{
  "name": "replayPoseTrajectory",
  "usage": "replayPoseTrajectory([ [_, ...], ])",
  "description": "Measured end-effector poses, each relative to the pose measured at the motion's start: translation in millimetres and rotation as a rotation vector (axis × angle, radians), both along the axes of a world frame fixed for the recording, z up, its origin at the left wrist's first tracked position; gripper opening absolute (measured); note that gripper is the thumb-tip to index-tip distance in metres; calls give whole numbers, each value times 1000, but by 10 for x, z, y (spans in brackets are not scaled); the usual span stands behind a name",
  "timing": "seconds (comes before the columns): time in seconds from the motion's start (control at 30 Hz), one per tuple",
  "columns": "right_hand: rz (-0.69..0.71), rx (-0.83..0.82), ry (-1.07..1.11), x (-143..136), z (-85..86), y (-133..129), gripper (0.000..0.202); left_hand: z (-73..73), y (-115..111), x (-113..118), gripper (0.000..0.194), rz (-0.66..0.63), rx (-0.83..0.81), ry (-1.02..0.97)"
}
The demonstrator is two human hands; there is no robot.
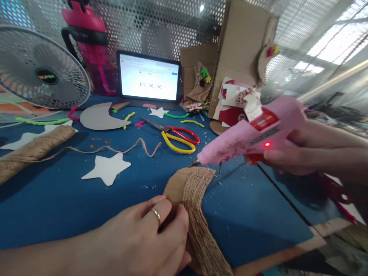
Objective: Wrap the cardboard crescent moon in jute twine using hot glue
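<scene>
A curved cardboard piece (174, 184), partly covered with rows of brown twine (198, 191), lies at the near side of the blue table. My left hand (149, 234), a ring on one finger, grips its left edge with bent fingers; the thumb is mostly hidden. In my right hand (283, 153) is a pink hot glue gun (241, 138) with a red light on its side. The gun's nozzle points down left, right at the top end of the cardboard; whether it touches I cannot tell.
A white star (107, 168) and scissors (175, 138) lie ahead. A twine roll (34, 149) is at left, its loose strand trailing right. Behind stand a fan (43, 69), a pink bottle (89, 50), a tablet (148, 78) and cardboard (244, 50). A grey crescent (99, 117) lies near the fan.
</scene>
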State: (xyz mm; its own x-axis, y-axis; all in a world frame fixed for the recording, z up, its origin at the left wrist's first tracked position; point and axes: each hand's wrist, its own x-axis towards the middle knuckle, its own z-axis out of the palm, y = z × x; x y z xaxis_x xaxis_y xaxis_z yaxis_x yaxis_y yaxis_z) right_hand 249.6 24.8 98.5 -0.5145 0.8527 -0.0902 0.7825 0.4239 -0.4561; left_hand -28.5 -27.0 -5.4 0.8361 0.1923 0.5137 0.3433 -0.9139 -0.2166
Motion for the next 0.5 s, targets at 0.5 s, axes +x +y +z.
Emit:
replayPoseTrajectory([
  [0.5,-40,-242,257,103,-327,39,45,46,60,-16,30,-39,-38,40],
])
